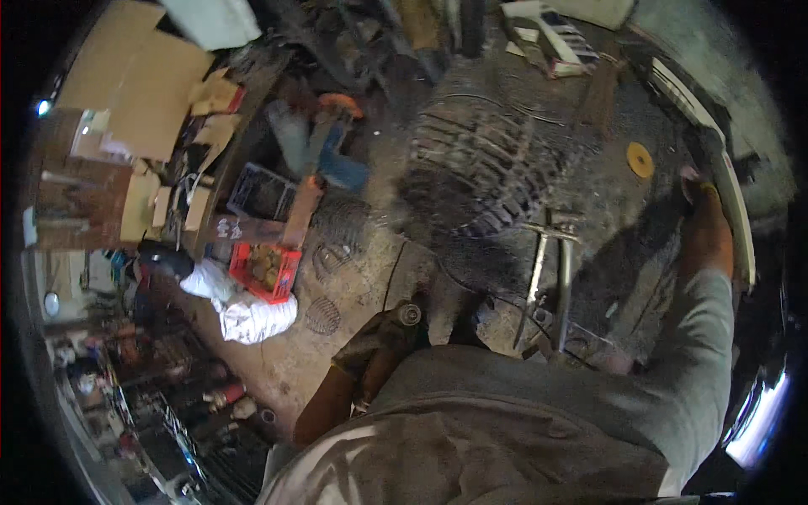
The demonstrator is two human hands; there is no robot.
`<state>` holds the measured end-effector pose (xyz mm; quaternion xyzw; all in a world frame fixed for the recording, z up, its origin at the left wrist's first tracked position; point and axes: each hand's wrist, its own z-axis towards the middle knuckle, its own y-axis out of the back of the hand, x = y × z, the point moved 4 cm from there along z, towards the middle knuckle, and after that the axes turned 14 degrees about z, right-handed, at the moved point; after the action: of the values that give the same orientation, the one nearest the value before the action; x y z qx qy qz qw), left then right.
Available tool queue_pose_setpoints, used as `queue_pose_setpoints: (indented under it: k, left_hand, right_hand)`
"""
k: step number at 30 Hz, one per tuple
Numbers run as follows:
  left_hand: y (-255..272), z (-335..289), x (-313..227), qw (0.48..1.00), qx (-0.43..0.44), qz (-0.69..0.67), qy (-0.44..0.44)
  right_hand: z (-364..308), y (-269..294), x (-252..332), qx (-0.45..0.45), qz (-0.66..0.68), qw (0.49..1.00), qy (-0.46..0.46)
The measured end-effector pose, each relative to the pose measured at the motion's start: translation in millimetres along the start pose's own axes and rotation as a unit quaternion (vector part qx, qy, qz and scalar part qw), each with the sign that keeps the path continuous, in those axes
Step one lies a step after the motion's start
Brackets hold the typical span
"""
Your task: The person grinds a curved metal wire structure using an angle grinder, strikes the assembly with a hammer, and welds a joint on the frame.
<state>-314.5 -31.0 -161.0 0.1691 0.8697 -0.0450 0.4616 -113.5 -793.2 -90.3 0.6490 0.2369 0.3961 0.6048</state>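
Red plastic crate (pixel 292 278) toward the floor's (pixel 374 282) left side; right of it, the gloved left hand (pixel 370 341) appears closed around a round-ended metal tool (pixel 409 315), close to the body. From my remote seat I'd keep that grip firm and the tool clear of the silvery tubular frame (pixel 566 278). Farther right lies a yellow disc (pixel 640 160); beyond, the right hand (pixel 693 182) is near the floor's right edge, its grip too blurred to tell.

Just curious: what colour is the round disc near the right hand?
The disc is yellow, seen best in the head view.
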Motion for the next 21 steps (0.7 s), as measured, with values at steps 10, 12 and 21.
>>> queue_pose_setpoints:
  k: [10, 12, 21]
  left_hand:
    - [7, -21, 10, 0.999, 0.010, -0.008, -0.050]
    - [3, -28, 16, 0.999, 0.006, -0.015, -0.050]
    - [6, -19, 2, 0.997, 0.046, -0.009, -0.067]
  right_hand:
    - [-32, -75, 33, 0.083, 0.063, 0.992, 0.065]
    - [-32, -79, 35, 0.092, 0.060, 0.992, 0.067]
    - [-62, -36, 31, 0.047, 0.130, 0.987, 0.084]
